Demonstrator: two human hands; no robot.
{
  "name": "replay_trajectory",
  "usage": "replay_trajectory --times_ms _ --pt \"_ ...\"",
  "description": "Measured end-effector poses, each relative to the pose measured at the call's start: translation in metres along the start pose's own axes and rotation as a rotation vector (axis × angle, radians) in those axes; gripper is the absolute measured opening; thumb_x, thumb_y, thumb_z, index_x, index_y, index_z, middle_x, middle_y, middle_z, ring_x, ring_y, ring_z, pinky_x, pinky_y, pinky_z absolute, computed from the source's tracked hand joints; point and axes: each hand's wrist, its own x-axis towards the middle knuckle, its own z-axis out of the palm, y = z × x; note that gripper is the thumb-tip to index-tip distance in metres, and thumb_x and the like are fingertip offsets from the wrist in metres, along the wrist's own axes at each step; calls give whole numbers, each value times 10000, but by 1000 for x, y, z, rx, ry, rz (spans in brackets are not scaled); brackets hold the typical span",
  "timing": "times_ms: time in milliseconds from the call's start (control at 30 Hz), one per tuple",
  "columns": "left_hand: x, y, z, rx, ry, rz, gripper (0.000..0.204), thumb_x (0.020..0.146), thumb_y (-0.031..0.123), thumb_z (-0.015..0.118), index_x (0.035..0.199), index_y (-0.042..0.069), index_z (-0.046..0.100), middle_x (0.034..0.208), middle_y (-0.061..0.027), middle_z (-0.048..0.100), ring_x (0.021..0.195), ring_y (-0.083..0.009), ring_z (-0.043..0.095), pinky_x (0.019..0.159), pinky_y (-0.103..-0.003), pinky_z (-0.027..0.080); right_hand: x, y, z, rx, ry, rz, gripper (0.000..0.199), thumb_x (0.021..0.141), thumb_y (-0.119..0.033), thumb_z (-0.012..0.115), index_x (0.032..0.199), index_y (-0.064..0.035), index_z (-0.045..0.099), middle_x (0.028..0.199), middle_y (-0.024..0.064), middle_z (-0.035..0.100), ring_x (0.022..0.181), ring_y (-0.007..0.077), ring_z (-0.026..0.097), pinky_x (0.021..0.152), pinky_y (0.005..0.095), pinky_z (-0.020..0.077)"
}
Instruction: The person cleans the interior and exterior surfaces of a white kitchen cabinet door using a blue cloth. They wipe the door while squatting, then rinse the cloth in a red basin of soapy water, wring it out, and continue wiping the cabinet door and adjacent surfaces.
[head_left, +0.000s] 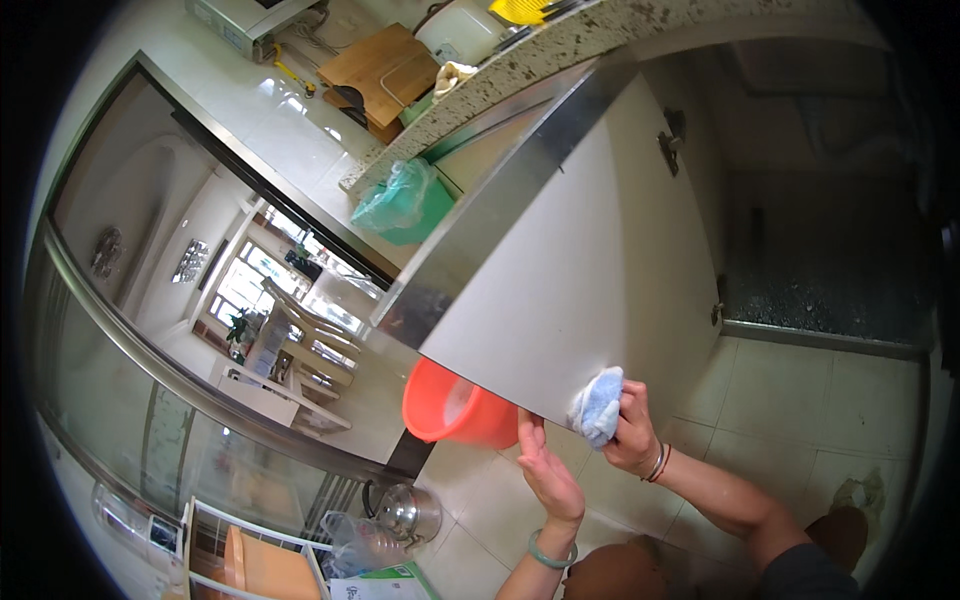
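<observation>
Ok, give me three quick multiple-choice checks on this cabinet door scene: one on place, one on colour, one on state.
1. Where on the open cabinet door is the cloth pressed?
A. Top edge by the counter
B. Lower edge near the corner
C. On the hinge

2. What colour is the bucket behind the door?
A. Orange-red
B. Green
C. White

3. What is the left hand doing?
A. Hanging free
B. Gripping the bucket
C. Steadying the door's lower edge

Answers: 1 B, the right hand holds the blue-white cloth against the door's bottom edge. 2 A, the bucket shows orange-red on the tiled floor. 3 C, its fingers rest on the door's bottom edge just left of the cloth.
</observation>
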Motion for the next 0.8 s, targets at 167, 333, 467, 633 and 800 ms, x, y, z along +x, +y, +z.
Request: replay_trajectory --times_ms 167,333,467,633,800 --pt "-1 5 -11 66 -20 47 788 1024 557 200 1449 -99 303 1501 -217 353 1405 -316 324 1172 -429 204 149 -28 4 133 117 -360 274 627 -68 717 874 5 625 1124 133 564 1074 337 519 876 453 460" --pt "36 25 -25 241 81 237 751 1032 545 189 1447 -63 335 1497 -170 381 1384 -285 356 1159 -415 240 229 22 -22 -59 314 -388 297 684 61 665 960 -49 671 1167 159 599 1087 330 548 912 434 476" --pt "73 61 -6 21 14 244 710 1047 507 195 1451 -61 330 1468 -162 411 1347 -267 390 1137 -400 265 257 36 -45 -234 416 -173 333 632 121 651 937 -7 618 1107 165 601 1016 348 575 859 399 496" --pt "76 59 -7 41 259 123 686 1051 473 231 1422 -93 340 1442 -183 420 1334 -266 395 1133 -407 263 214 -41 1 113 177 -488 228 630 31 684 842 -23 619 1069 140 631 1034 334 573 878 451 489" --pt "76 70 1 21 188 201 703 1038 517 234 1401 -65 390 1382 -168 477 1283 -253 434 1089 -375 309 270 58 -51 -177 422 -337 293 662 119 622 926 -3 647 1059 170 637 961 341 599 817 382 509"
